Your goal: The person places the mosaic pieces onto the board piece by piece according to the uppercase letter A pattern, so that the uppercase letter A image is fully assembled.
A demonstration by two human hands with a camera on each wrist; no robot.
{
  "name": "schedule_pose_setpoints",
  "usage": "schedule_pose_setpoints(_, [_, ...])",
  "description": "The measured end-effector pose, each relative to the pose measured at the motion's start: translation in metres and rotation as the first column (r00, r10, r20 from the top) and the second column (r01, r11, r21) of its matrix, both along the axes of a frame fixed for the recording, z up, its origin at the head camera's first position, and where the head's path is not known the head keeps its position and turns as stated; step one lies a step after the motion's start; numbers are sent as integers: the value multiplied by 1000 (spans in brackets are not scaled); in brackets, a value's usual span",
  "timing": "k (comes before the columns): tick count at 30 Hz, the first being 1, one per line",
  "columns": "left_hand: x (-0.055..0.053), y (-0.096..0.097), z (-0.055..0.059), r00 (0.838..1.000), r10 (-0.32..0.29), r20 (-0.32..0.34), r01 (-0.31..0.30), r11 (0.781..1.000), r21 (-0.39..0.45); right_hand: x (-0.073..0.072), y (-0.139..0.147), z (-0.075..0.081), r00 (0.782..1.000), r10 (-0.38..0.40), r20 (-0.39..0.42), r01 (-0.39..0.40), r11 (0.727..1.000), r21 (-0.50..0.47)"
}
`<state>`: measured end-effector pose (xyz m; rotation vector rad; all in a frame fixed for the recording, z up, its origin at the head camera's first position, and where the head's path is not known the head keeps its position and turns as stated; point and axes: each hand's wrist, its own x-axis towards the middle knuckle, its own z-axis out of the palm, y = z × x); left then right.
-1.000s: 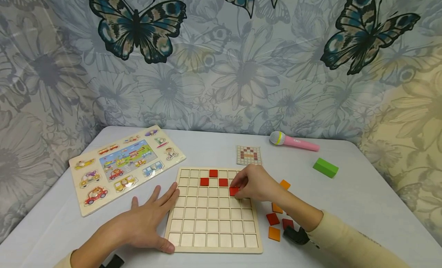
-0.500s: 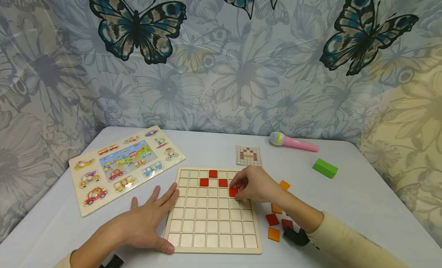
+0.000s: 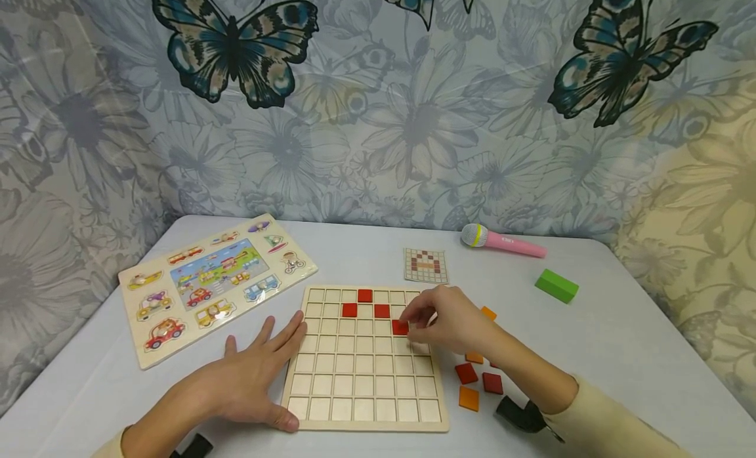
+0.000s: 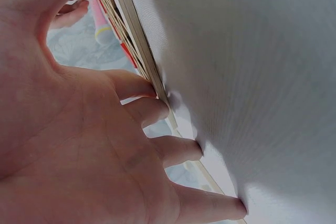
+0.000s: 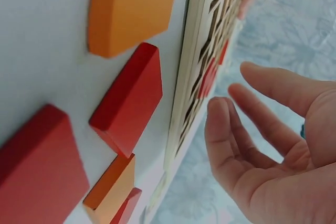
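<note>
A wooden grid board (image 3: 369,426) lies flat on the white table. Red square tiles sit in its upper cells: one at the top (image 3: 365,295), two below it, and one further right (image 3: 399,327). My left hand (image 3: 251,376) is spread along the board's left edge, thumb at the near corner; its wrist view (image 4: 89,129) shows the fingers straight, with tips at the table and board edge. Over the board's right side is my right hand (image 3: 451,320), fingertips right beside the rightmost red tile. In the right wrist view nothing shows between its loosely bent fingers (image 5: 218,124).
Loose red (image 3: 466,373) and orange tiles (image 3: 469,398) lie right of the board, partly under the right forearm. Behind the board is a small pattern card (image 3: 426,266). A pink toy microphone (image 3: 514,245) and a green block (image 3: 557,286) are back right; a picture puzzle (image 3: 215,287) lies left.
My right hand has drawn slightly back to the right from the rightmost red tile, which stays in its cell. The left hand has not moved.
</note>
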<state>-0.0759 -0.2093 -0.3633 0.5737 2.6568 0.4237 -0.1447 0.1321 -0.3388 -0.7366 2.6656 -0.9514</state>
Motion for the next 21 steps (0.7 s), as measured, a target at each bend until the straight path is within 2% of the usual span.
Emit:
schedule_pose_setpoints(9, [0, 0, 1, 1000, 5, 11, -5, 1000, 4, 14, 12, 5, 1000, -26, -4, 26, 1000, 0])
schedule_pose_setpoints(16, [-1, 1, 1, 1000, 4, 13, -4, 1000, 2, 24, 24, 7, 1000, 15, 3, -15, 1000, -25])
schedule_pose_setpoints(21, [0, 1, 1, 1000, 5, 7, -5, 1000, 1, 29, 34, 8, 1000, 13, 13, -13, 1000, -15])
